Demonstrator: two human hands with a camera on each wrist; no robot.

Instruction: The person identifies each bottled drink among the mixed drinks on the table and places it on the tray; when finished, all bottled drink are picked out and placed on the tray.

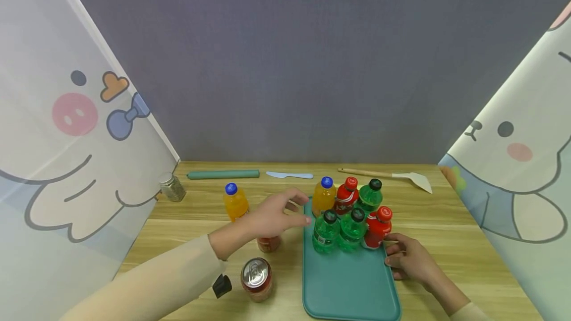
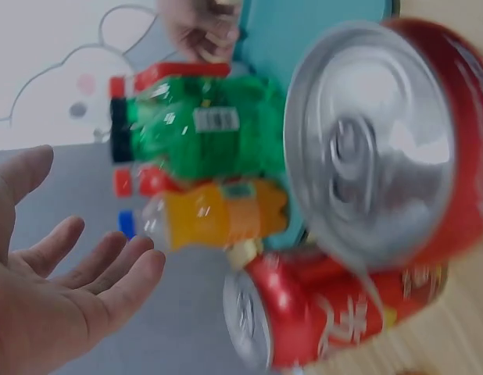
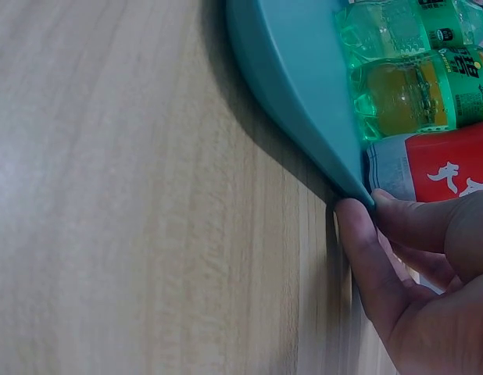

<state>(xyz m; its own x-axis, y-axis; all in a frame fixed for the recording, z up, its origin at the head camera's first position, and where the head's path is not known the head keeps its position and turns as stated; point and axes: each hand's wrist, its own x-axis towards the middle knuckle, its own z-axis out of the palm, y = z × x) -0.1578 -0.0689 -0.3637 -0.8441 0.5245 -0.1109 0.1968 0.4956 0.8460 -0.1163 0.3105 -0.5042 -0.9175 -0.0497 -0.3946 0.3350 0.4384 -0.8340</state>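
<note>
My left hand [image 1: 278, 214] hovers by the left edge of a teal tray [image 1: 350, 286], its fingers relaxed and nothing in them. In the left wrist view the same hand [image 2: 77, 281] has its fingers spread apart. At the tray's right side my right hand [image 1: 410, 256] pinches the rim [image 3: 335, 168] between thumb and fingers. Grouped on the tray's far half are an orange drink bottle [image 1: 324, 199] with a blue cap, two red-labelled bottles [image 1: 377, 231] and three green bottles [image 1: 325, 236]. The front half of the tray holds nothing.
Left of the tray stand two red cola cans [image 1: 257, 281] and another orange drink bottle [image 1: 236, 204]. A black object [image 1: 221, 286] lies by the left sleeve. Along the back are a jar [image 1: 172, 187], green rod [image 1: 223, 174], knife [image 1: 290, 175] and spatula [image 1: 415, 178].
</note>
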